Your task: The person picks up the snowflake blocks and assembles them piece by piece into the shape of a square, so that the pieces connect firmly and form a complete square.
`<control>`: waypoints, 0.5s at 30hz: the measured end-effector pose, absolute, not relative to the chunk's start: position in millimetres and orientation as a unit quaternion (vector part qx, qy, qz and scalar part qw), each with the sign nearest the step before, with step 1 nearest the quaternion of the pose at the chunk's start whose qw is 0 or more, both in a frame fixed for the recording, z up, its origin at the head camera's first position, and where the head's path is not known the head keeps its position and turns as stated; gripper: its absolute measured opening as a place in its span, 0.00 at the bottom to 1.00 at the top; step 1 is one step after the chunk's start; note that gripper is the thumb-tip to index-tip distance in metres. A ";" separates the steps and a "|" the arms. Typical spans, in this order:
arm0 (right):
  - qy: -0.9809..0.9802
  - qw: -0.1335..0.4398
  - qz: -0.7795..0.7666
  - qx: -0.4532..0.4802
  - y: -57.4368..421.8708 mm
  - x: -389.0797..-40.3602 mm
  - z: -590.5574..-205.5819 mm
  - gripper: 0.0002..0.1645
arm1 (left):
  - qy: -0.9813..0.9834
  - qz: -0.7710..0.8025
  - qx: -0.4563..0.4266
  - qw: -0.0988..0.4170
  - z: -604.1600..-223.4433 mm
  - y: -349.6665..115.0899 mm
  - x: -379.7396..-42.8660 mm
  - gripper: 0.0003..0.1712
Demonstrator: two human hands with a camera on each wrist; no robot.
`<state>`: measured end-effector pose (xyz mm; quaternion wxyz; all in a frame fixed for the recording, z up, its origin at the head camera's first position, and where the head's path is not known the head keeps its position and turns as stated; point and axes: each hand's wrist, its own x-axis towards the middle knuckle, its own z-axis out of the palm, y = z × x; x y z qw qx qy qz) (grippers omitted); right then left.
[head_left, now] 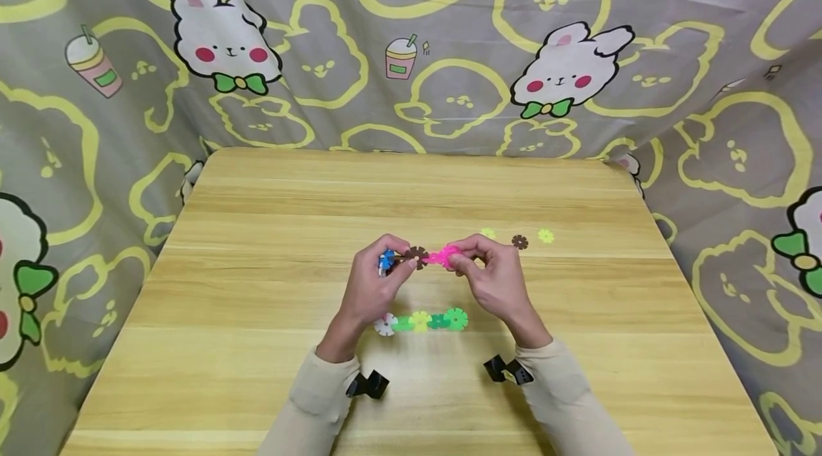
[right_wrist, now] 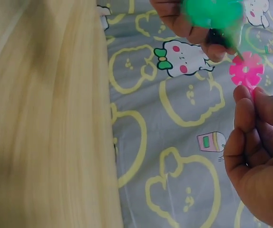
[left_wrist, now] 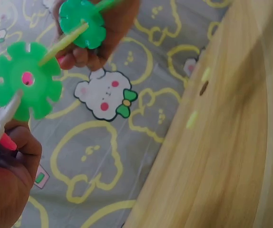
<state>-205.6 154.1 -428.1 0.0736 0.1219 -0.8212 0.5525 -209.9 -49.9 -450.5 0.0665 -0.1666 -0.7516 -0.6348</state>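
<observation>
My left hand (head_left: 379, 281) pinches a brown notched snowflake disc (head_left: 417, 257) between thumb and fingers, with a blue snowflake disc (head_left: 387, 260) by its palm. Opposite it, my right hand (head_left: 497, 277) pinches a pink snowflake disc (head_left: 448, 256) at the brown one's edge. Whether brown and pink are slotted together I cannot tell. In the right wrist view a pink disc (right_wrist: 247, 70) stands above the right fingertips. Nearer me runs a joined row of white, green and yellow discs (head_left: 420, 321); a green disc (left_wrist: 41, 95) of it shows close up in the left wrist view.
Past my right hand, a loose brown disc (head_left: 519, 242) and two yellow ones, one of them a yellow disc (head_left: 546, 235), lie on the wooden table (head_left: 257, 228). A patterned grey curtain (head_left: 321, 49) closes off the back and sides.
</observation>
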 end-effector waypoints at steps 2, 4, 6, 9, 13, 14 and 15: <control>-0.823 0.074 0.551 0.121 153.1 -205.3 -427.4 0.05 | -0.750 -0.638 -0.164 0.063 -451.1 -50.3 -210.3 0.04; -0.825 0.073 0.548 0.119 152.8 -205.1 -427.1 0.05 | -0.747 -0.642 -0.164 0.061 -451.7 -50.4 -210.6 0.04; -0.825 0.069 0.549 0.116 152.9 -205.3 -426.9 0.06 | -0.744 -0.645 -0.162 0.060 -451.9 -50.2 -210.7 0.04; -0.823 0.063 0.553 0.112 153.7 -205.7 -426.9 0.07 | -0.743 -0.647 -0.160 0.062 -452.9 -49.5 -210.7 0.05; -0.822 0.059 0.556 0.110 155.4 -206.4 -427.5 0.09 | -0.747 -0.642 -0.158 0.071 -455.4 -48.7 -210.0 0.07; -0.822 0.060 0.556 0.111 156.0 -206.5 -427.4 0.09 | -0.747 -0.641 -0.160 0.072 -455.8 -48.6 -209.6 0.07; -0.821 0.060 0.556 0.110 156.5 -206.5 -427.2 0.09 | -0.748 -0.640 -0.162 0.073 -456.3 -48.4 -209.2 0.08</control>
